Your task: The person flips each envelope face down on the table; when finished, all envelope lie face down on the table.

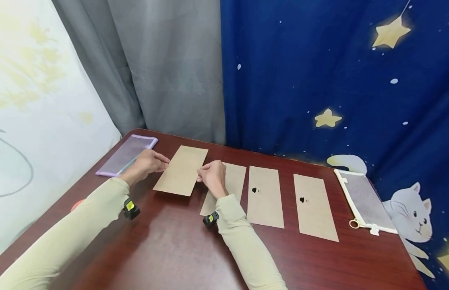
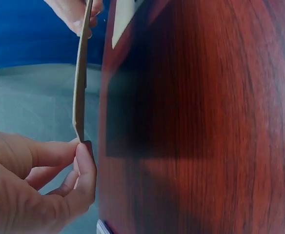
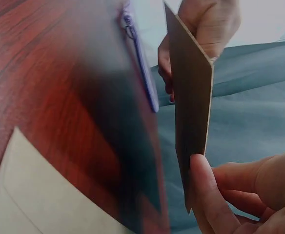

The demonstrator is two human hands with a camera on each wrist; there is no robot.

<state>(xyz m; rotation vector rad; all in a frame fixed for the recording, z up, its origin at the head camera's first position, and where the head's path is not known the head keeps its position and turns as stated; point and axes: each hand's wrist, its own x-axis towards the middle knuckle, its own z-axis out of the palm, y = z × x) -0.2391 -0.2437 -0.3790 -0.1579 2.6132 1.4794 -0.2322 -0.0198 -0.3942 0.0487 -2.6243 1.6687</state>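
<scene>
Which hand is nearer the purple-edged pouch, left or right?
Left. The left hand is close beside the purple-edged pouch, pinching the pouch-side edge of the raised brown envelope; the right hand pinches the opposite edge, farther from the pouch.

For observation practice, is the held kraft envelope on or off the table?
Off: left wrist view shows a gap between envelope and table.

No lettering is legible; in the head view, a black hat mark [image 1: 254,190] stands on the five-o'clock brown paper [image 1: 265,207], a similar emblem [image 1: 302,199] on the four-o'clock brown sheet [image 1: 318,217].
</scene>
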